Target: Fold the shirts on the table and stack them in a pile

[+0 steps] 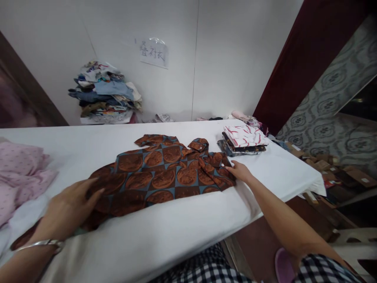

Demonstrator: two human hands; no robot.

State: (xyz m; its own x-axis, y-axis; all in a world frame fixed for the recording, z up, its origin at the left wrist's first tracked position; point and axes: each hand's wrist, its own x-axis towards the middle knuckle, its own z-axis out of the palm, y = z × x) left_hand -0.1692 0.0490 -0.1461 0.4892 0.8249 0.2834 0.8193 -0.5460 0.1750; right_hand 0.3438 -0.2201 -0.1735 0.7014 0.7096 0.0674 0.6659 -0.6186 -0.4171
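Observation:
A brown and blue patterned shirt (165, 173) lies spread sideways on the white-covered table, its collar toward the right and its hem toward the left. My left hand (70, 204), slightly blurred and with a bracelet at the wrist, rests over the hem end. Its thumb and forefinger are apart, and the other fingers are partly hidden. At the opposite end, my right hand (240, 171) has its fingertips closed on the edge of the near sleeve. Behind that hand sits a stack of folded shirts (246, 137), a white one with red marks on top.
Pink dotted fabric (20, 173) lies bunched at the table's left. A tall pile of clothes (106, 92) stands against the wall, below and left of a paper sign (153, 53). More cloth (249, 119) lies at the back right corner. Cardboard boxes (324, 165) lie beyond the right edge.

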